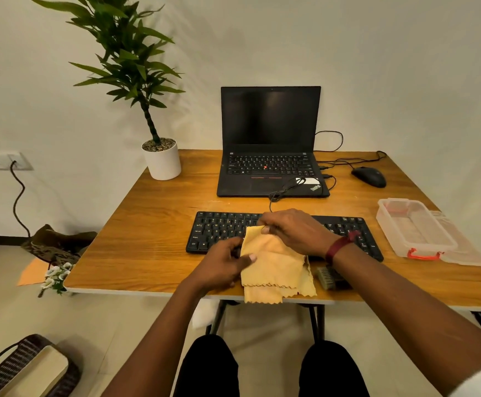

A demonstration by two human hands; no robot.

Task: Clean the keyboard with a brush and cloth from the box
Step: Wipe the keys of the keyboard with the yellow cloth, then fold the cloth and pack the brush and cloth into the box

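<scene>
Grained wood, matt black plastic, one soft cloth
The orange-brown wooden bench (pixel 147 224) has a smooth, faintly glossy grained top with a pale edge band; the thin yellow cloth with zigzag-cut edges (pixel 276 267) looks soft and matt, hanging in limp folds; the black plastic keyboard (pixel 219 232) is matt, as is the black laptop (pixel 271 184) casing, though its screen is glossy; the clear plastic box with an orange clasp (pixel 391 233) is smooth and translucent; the round white plant pot (pixel 163 163) looks smooth, topped with rough gravel
</scene>
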